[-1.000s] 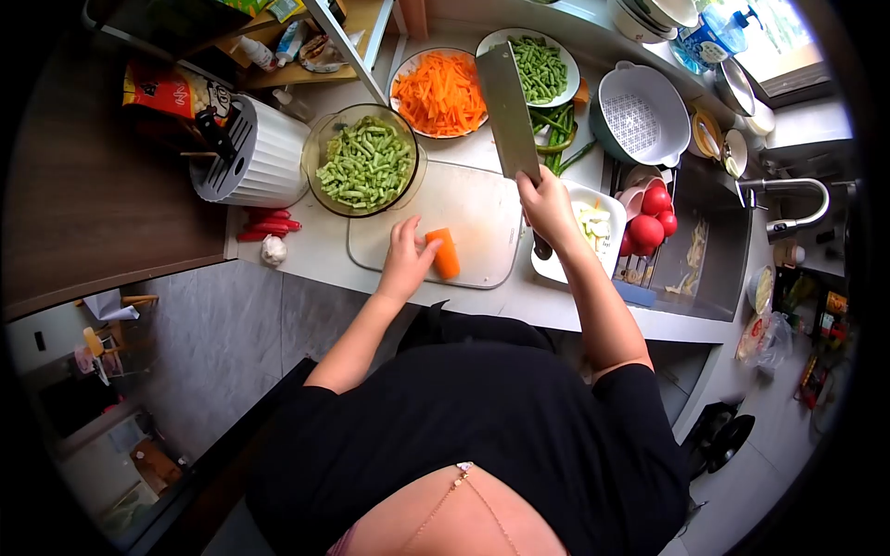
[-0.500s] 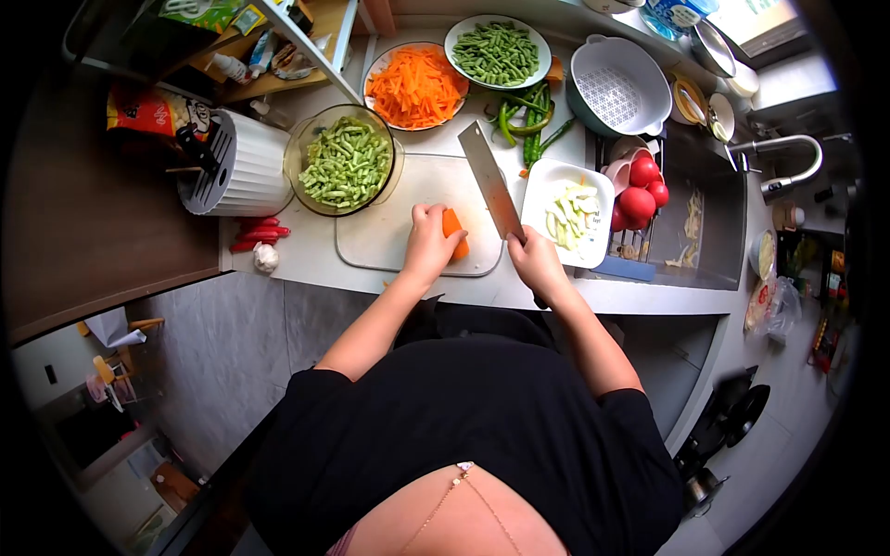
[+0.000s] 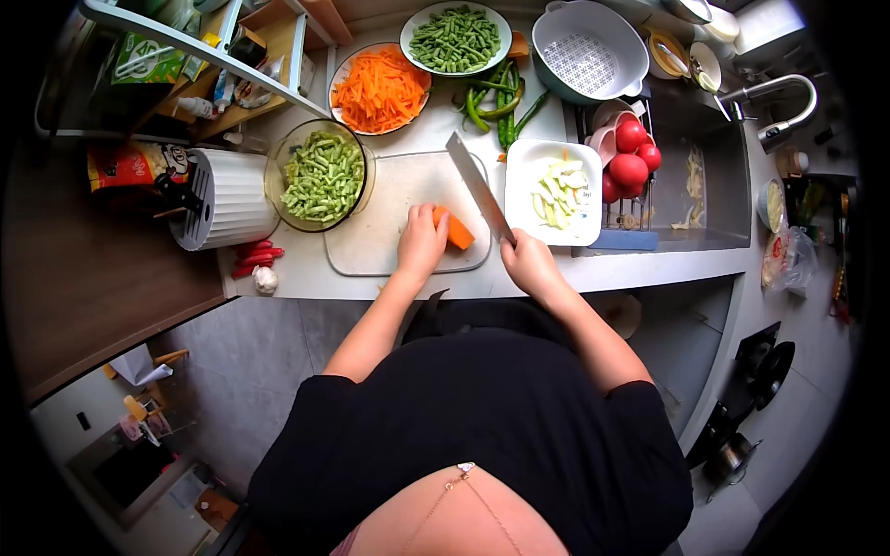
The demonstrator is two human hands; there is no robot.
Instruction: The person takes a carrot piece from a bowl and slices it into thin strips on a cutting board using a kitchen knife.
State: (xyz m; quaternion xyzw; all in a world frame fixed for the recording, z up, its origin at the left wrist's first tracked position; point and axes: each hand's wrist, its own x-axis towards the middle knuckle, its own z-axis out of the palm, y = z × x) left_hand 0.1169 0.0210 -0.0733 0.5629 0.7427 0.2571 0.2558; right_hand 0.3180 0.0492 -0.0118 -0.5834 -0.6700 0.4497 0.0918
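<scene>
A piece of carrot [image 3: 454,229] is held by the fingers of the left hand [image 3: 424,236], which are bent over its left end and side, and it is kept against the right half of a pale cutting board [image 3: 371,246]. The handle of a knife [image 3: 479,190] is gripped by the closed fingers of the right hand [image 3: 533,264]. The blade is slanted up and away over the board's right side, and a gap is seen between it and the carrot.

The board is laid on a white counter [image 3: 630,267]. Just beside its upper left corner, cut pale green beans [image 3: 323,179] are held in a glass bowl [image 3: 369,169]. Beyond, orange strips [image 3: 380,90] are heaped on one plate [image 3: 397,130] and darker cut beans [image 3: 454,39] on another [image 3: 505,42]. Green peppers [image 3: 501,104] are set below the second plate, near a grey colander [image 3: 579,93].

To the right of the knife, pale slices [image 3: 556,195] are held in a white dish [image 3: 519,167]; farther right, red tomatoes [image 3: 630,170] are gathered by the sink [image 3: 723,213]. At the far left, red peppers [image 3: 258,259] and a garlic bulb [image 3: 265,280] are placed near a ribbed knife holder [image 3: 241,199].
</scene>
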